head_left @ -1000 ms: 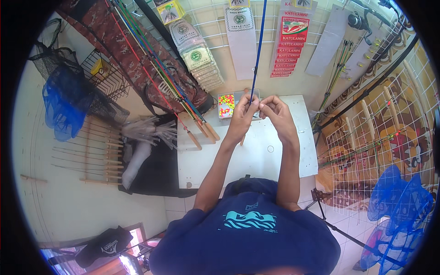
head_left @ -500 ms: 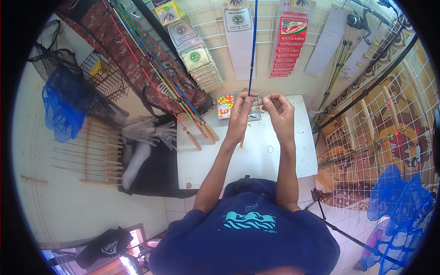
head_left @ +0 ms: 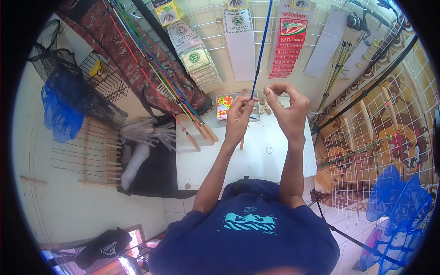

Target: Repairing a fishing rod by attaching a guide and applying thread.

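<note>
Blue rod [head_left: 260, 59] slants upright over the far side of the white table [head_left: 206, 165], gripped low down between the thumb and fingers of a person's left hand [head_left: 238, 118]. Opposite, the right hand [head_left: 291, 110] is raised over the far right of the table, apart from the rod, with thumb and forefinger narrowed almost to a pinch; whether a thin line lies between the tips cannot be told. Beneath the hands, a clear box [head_left: 222, 118] rests at the far side of the table, bright red and yellow beads [head_left: 224, 103] in its left part. Round tan pieces [head_left: 264, 110] sit near the table's far edge, and 1 small ring [head_left: 269, 150] lies toward its middle. Rods with wooden handles [head_left: 192, 142] lean at the table's left, beside a camouflage bag [head_left: 112, 52]. On the wall beyond the table hang red packets [head_left: 288, 52] and pale packets [head_left: 199, 59], with a reel [head_left: 356, 22] farther right. Blue netting shows well left of the table and again well right of it, below a white grid [head_left: 348, 176]. At the table's near edge is the person's navy shirt [head_left: 247, 250].
</note>
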Demonstrator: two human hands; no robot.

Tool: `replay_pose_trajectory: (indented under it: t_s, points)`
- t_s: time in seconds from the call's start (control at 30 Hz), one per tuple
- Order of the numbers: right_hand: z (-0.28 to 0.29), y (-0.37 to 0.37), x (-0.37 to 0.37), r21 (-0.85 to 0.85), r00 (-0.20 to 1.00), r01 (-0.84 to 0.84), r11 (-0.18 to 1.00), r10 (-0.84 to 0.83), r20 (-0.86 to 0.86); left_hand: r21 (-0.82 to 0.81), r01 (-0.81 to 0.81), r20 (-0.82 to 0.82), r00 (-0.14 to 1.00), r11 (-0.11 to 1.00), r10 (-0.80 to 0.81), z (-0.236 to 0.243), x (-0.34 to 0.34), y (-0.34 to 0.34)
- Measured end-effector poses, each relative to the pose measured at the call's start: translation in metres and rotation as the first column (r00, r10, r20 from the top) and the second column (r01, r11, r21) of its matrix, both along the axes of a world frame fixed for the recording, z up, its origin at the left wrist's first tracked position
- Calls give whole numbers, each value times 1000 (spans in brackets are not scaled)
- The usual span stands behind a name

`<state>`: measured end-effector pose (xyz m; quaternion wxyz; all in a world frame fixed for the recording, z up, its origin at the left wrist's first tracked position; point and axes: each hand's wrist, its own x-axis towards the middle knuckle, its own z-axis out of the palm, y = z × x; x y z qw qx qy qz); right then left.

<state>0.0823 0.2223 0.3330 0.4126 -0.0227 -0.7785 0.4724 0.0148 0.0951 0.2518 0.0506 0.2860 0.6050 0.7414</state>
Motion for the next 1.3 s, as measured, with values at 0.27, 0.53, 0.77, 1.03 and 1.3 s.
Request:
replay_pose_trajectory:
  t_s: [0.27,0.53,0.77,1.03,1.3]
  points:
    - [19,7,-5,109,999,-27,994,31,-31,-36,5,-5,1000,999,-5,-1,0,-1]
    - [25,11,-7,155,997,-70,985,73,-11,-38,37,-13,999,999,-37,1,2,2]
    - [29,12,-8,148,997,-74,986,78,-25,-46,42,-7,999,998,-43,0,2,2]
    - [25,12,-10,47,996,-40,998,43,-74,-58,36,-7,999,998,-37,5,4,3]
    - [12,10,-18,-194,974,-179,965,146,-172,-69,42,1,999,997,-42,3,3,2]
